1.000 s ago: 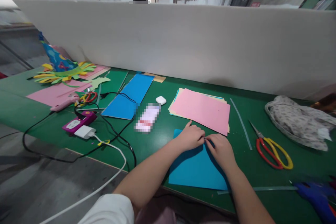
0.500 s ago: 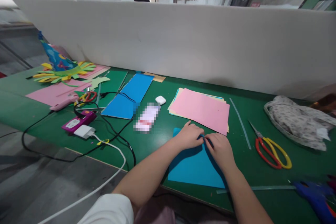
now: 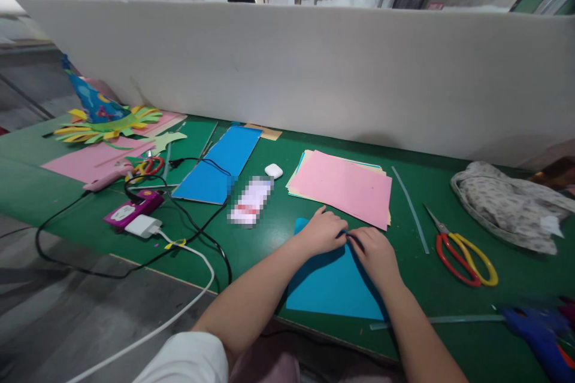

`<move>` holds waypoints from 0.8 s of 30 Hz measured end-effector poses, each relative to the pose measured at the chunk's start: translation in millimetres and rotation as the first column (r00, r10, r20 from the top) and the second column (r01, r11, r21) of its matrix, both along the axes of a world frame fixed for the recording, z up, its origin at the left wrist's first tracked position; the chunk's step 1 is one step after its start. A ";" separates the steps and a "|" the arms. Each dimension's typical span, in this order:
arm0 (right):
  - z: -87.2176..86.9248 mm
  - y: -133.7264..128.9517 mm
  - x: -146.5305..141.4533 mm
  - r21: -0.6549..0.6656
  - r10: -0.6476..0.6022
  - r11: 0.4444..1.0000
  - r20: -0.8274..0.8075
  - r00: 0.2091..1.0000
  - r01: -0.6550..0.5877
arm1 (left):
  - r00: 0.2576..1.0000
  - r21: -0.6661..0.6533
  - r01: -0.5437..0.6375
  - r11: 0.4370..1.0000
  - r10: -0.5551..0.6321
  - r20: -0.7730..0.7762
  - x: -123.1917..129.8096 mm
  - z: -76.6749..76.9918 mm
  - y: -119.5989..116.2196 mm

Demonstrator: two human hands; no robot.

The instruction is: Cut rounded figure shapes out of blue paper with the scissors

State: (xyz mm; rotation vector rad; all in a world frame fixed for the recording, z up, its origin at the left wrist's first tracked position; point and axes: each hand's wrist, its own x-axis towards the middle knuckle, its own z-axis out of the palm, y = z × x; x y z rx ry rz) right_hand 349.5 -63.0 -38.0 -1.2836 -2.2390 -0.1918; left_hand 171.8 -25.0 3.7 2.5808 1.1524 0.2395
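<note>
Honestly, not much has changed in the last second: the hands are in pretty much the same spot, but a bit more of a dark, lifted edge on the blue sheet now shows between the fingertips. My read is that the far edge is being rolled or folded bit by bit, and it's slow, fiddly work. The sheet lies on the green surface right in front of the person, just below the pink-topped paper stack.

Pose-wise, both forearms angle in from the sides. The left hand and right hand nearly meet over that edge, fingers curled into narrow pinches on the paper. Can't tell exactly how each thumb sits underneath.
</note>
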 end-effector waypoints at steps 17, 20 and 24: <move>3.7 -0.4 0.1 0.027 -0.006 1.000 0.030 1.000 0.005 | 0.998 -0.025 -0.035 0.999 0.036 0.048 -0.3 -7.4 7.5; 1.4 0.5 2.0 0.007 -0.021 1.000 0.040 0.999 0.021 | 0.998 -0.014 -0.017 1.000 0.018 0.052 -1.3 -9.7 8.5; -1.8 1.6 4.0 -0.023 -0.044 0.999 0.046 0.998 0.045 | 0.997 0.006 -0.019 1.000 0.018 0.075 -2.3 -12.5 8.9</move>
